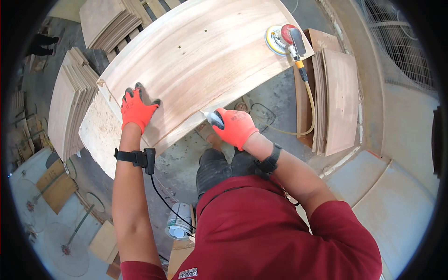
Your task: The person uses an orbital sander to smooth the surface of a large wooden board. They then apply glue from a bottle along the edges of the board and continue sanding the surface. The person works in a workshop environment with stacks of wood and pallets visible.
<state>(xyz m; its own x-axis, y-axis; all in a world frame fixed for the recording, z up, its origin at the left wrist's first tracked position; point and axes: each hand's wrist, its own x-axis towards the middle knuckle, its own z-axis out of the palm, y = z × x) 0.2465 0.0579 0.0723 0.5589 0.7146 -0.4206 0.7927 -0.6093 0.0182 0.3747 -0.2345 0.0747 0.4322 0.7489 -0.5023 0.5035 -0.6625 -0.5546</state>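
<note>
A wide pale wooden panel (pixel 224 51) lies in front of me, with two small dark holes in its face. My left hand (pixel 136 106), in an orange glove with dark fingertips, rests on its left end with the fingers spread. At the panel's near edge, my right hand (pixel 235 127), gloved alike, is closed around a small pale bottle (pixel 215 118) with a narrow white tip. That tip points left and meets the edge or hovers just over it; I cannot tell which. A red round-headed air sander (pixel 288 35) sits on the panel's right end.
From the sander a yellowish hose (pixel 311 107) loops down to the floor. Stacked boards stand at the right (pixel 339 100), the left (pixel 70 102) and the back left (pixel 105 23). A pale bucket (pixel 178 223) stands low beside my legs. A black cable (pixel 163 198) hangs from my left wrist strap.
</note>
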